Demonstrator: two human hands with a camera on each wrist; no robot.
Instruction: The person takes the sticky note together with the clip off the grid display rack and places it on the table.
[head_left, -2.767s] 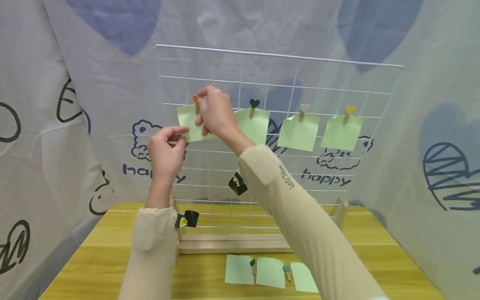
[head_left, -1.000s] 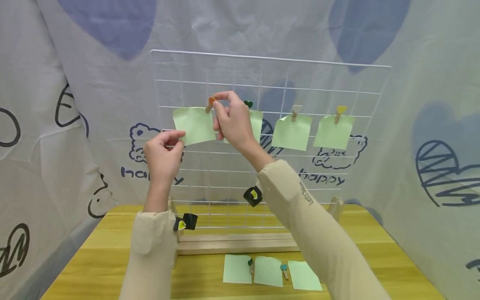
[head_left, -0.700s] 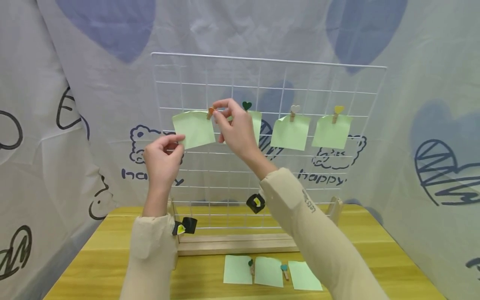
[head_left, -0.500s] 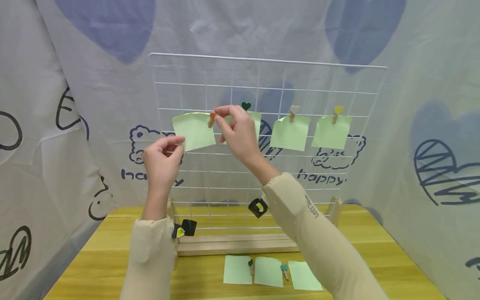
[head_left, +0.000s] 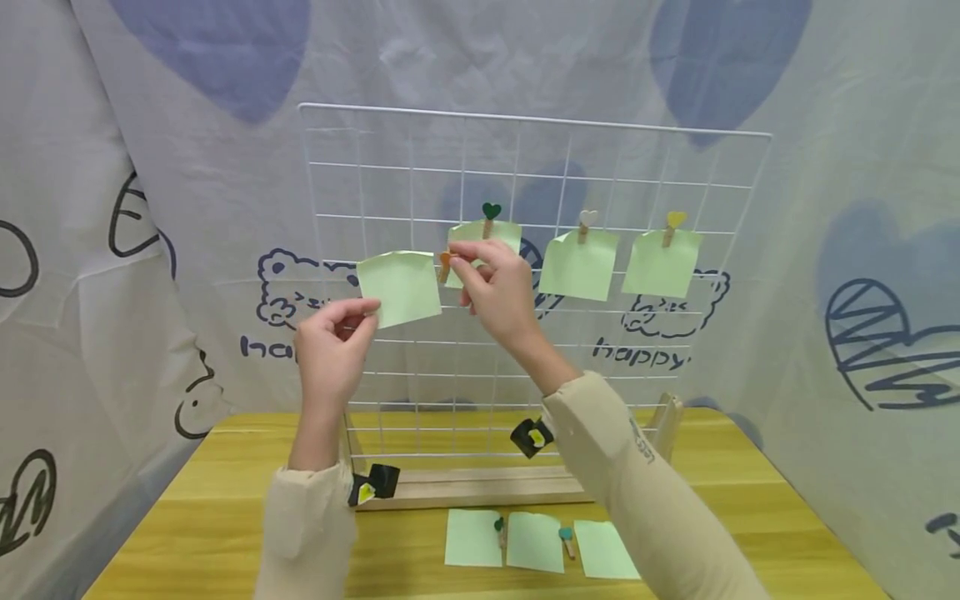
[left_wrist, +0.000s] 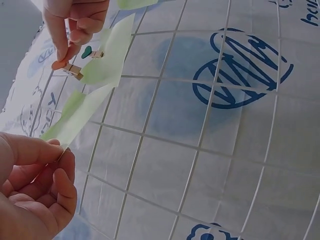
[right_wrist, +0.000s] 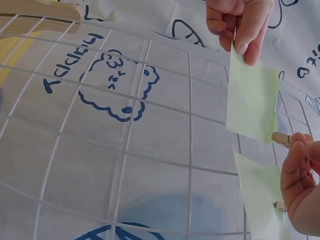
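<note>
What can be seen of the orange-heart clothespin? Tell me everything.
The clothespin looks wooden, with an orange heart at one end. The right hand pinches it by that end in front of the wire grid; it tilts, its bare end near the light green note in the left hand. Whether they touch is unclear.

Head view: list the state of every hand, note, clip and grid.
Grid: upright
Held note: unclipped from grid
Left hand: pinching held note
Orange clip: off grid
Right hand: pinching orange clip
Hung notes: clipped up
Grid clips: fastened
Lower notes: lying on table
Lower clips: lying down
</note>
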